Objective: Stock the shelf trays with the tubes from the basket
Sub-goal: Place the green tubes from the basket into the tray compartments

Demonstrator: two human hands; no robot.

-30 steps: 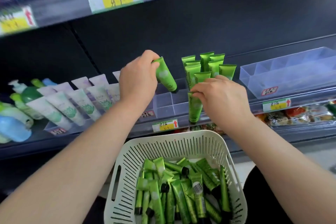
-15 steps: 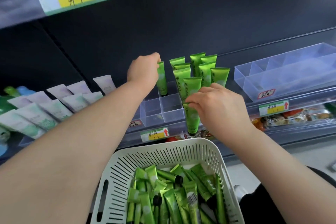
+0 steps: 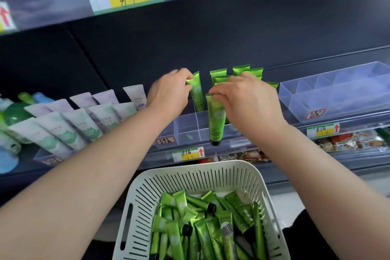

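Nearest, the white slotted basket (image 3: 147,196) holds loose green tubes (image 3: 202,230), one showing a barcode. Beyond it, the right hand (image 3: 247,101) pinches a hanging tube (image 3: 215,120) in its fingers, cap down at the clear tray (image 3: 187,131)'s near edge. The left hand (image 3: 168,95) grips a second tube (image 3: 197,95) upright further back. The yellow price tags (image 3: 187,154) carry red arrows, and their handwriting is blurred.

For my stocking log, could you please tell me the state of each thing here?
left hand: pinches left tube, upright at the back of the divided tray.
right hand: pinches right tube, hanging cap down.
divided tray: partly filled, stocked tubes standing at back right.
basket: holds many green tubes.
right tray: no tubes visible inside.
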